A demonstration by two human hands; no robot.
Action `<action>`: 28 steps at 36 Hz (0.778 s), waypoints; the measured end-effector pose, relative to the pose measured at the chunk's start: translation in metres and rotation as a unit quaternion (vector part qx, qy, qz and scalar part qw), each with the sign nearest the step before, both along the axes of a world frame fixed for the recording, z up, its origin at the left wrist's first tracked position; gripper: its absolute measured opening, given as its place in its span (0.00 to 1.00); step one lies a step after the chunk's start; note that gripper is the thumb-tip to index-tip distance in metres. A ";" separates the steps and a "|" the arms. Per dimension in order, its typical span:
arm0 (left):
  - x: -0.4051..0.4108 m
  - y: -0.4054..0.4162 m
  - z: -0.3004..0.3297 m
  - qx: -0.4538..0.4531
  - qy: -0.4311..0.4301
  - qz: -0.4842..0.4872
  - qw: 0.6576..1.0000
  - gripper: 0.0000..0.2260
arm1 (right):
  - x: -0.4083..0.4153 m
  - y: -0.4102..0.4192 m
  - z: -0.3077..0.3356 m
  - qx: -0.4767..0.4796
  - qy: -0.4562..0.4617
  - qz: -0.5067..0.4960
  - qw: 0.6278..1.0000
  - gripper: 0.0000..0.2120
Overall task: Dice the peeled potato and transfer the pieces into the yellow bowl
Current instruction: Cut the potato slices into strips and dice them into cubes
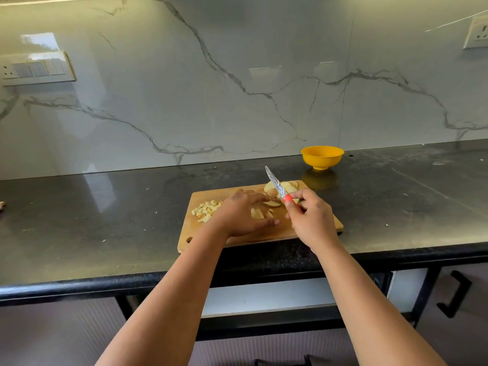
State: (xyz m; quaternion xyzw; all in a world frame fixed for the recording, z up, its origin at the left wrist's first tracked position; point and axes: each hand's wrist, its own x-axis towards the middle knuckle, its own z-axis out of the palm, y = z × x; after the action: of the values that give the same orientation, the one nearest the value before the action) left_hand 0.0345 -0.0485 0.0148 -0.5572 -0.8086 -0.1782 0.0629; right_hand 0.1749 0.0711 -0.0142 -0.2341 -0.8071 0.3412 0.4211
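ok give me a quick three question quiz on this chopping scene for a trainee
1. True or false: the yellow bowl sits on the cutting board.
2. Which of the hands grips the knife?
3. The diced pieces lie: A) on the board's left part B) in the bowl C) on the counter

Key: 1. False, it stands on the counter behind the board. 2. The right hand. 3. A

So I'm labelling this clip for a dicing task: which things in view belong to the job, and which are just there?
Part of the job:
- knife, gripped by right hand
- potato slices
- diced pieces
- cutting board
- yellow bowl
- left hand, over the strips

Just there:
- wall switches
- socket
- cabinet handle
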 end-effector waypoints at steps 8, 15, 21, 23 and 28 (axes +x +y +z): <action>0.014 0.013 0.008 -0.047 0.034 0.033 0.998 0.16 | 0.000 0.000 0.000 0.008 -0.002 0.000 1.000 0.07; 0.008 0.011 0.006 -0.028 0.006 0.019 0.999 0.10 | -0.001 0.001 0.000 -0.002 -0.007 0.002 1.000 0.06; 0.003 0.003 0.004 0.002 -0.029 0.003 1.000 0.09 | -0.002 0.002 -0.001 -0.015 -0.004 0.009 1.000 0.06; 0.002 0.000 0.004 -0.004 -0.044 -0.012 0.999 0.13 | -0.002 0.001 -0.002 -0.016 -0.004 0.010 1.000 0.06; 0.004 -0.003 0.008 -0.069 -0.036 -0.021 0.997 0.11 | -0.001 0.001 0.000 -0.013 -0.009 0.009 1.000 0.06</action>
State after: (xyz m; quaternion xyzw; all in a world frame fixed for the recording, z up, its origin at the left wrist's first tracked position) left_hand 0.0382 -0.0510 0.0229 -0.5699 -0.8091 -0.1433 -0.0086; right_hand 0.1736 0.0718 -0.0147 -0.2350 -0.8087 0.3535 0.4073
